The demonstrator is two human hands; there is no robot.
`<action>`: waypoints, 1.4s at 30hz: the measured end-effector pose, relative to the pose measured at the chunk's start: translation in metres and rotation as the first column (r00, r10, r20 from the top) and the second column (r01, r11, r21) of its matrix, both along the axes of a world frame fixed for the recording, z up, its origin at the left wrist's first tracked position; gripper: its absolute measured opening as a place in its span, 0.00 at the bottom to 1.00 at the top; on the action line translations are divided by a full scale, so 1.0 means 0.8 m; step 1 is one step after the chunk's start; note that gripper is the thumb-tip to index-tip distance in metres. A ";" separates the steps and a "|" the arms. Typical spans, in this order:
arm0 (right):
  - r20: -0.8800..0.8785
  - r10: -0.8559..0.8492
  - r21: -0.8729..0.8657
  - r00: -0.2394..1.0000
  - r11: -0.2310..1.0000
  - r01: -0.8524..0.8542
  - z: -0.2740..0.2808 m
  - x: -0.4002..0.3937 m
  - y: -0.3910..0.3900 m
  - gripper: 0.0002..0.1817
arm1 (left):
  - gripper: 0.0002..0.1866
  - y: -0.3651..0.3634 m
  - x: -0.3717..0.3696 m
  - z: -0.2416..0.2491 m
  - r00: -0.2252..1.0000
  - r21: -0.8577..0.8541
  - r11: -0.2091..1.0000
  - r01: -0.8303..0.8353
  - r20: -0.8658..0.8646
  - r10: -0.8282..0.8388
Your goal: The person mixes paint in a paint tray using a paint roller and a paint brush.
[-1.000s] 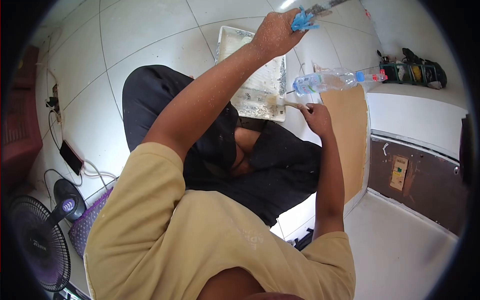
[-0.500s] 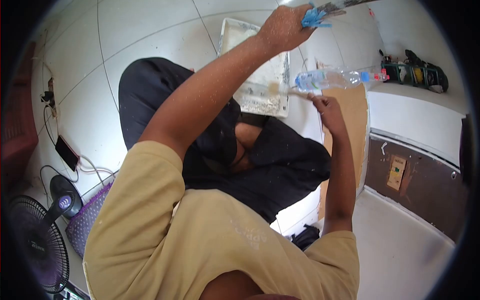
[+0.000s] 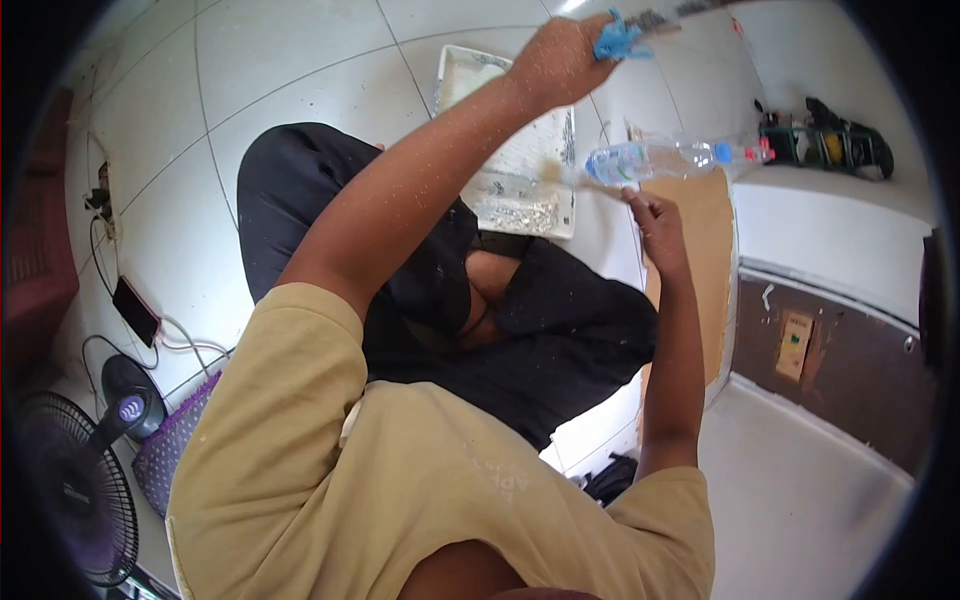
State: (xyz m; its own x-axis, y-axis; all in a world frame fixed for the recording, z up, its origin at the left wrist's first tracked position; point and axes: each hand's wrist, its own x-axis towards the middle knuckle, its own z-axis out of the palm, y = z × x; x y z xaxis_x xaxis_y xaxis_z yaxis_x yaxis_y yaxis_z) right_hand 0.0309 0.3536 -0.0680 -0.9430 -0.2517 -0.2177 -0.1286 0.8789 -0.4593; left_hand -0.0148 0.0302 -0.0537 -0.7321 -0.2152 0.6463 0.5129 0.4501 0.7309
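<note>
My left hand (image 3: 562,62) is raised at the top, wrapped round a dark, speckled rod (image 3: 655,18). A blue strip (image 3: 618,40) is tied to the rod close to my fingers, and the rod's far end is blurred. Between the thumb and fingers of my right hand (image 3: 657,228) is the thin handle of a brush (image 3: 602,187). Its pale, motion-blurred head hangs over the near part of a white paint tray (image 3: 567,218). Whitish residue and flakes lie in the tray; my left forearm hides part of it. Just beyond my right hand, a clear plastic bottle (image 3: 650,159) lies on its side.
Brown cardboard (image 3: 705,225) lies to the right beside a white ledge (image 3: 830,215), which carries a rack of items (image 3: 830,148). My crossed legs in black trousers (image 3: 560,330) fill the middle. A fan (image 3: 80,480), a phone-like device (image 3: 136,309) and cables are at left.
My left hand and the rod have shifted slightly left. The brush in my right hand has barely moved, its head still blurred over the tray.
</note>
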 end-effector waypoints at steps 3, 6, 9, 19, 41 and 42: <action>0.078 0.080 -0.167 0.994 0.984 -0.066 -0.020 -0.002 0.018 0.32 | 0.15 -0.001 -0.004 0.007 0.989 -0.011 0.996 -0.087 -0.124 0.085; 0.137 -0.080 0.045 0.987 0.996 0.075 -0.024 -0.002 0.010 0.33 | 0.14 -0.010 0.014 0.036 0.997 0.108 0.992 0.060 0.050 -0.066; 0.086 -0.144 -0.162 0.986 0.974 0.157 -0.002 -0.029 -0.026 0.35 | 0.11 -0.012 0.017 0.054 0.996 0.143 0.989 -0.029 -0.076 0.040; -0.654 -0.217 -0.447 0.725 0.884 -0.138 -0.021 -0.116 -0.209 0.20 | 0.09 -0.029 -0.023 0.018 0.995 0.157 0.984 -0.081 -0.042 0.089; 0.239 0.057 -0.422 0.969 0.905 0.051 0.004 0.040 -0.011 0.27 | 0.19 -0.054 0.024 0.066 0.999 0.630 0.775 0.049 -0.034 -0.036; 0.291 0.004 -0.514 0.957 0.844 0.152 0.012 0.041 -0.003 0.26 | 0.22 -0.060 0.008 0.031 0.999 0.543 0.839 -0.029 0.055 -0.001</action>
